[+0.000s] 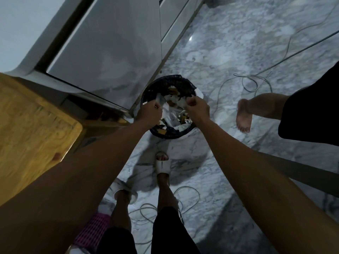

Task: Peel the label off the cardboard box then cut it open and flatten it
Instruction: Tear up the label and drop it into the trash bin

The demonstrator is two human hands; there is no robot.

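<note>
Both my arms reach out over a round waste bin (166, 134) lined with a dark bag, standing on the marble floor. It is full of white paper scraps and bits of brown cardboard. My left hand (149, 111) is curled over the bin's left side and pinches a white scrap of peeled label (159, 100). My right hand (197, 107) is curled over the right side and pinches another white piece (180, 102). The cardboard box is not in view.
A wooden table (31, 125) is at my left. White cabinet doors (110, 48) stand behind the bin. Loose cables (256, 81) lie on the floor. Another person's bare foot (243, 118) is to the right. My feet wear white slippers (162, 165).
</note>
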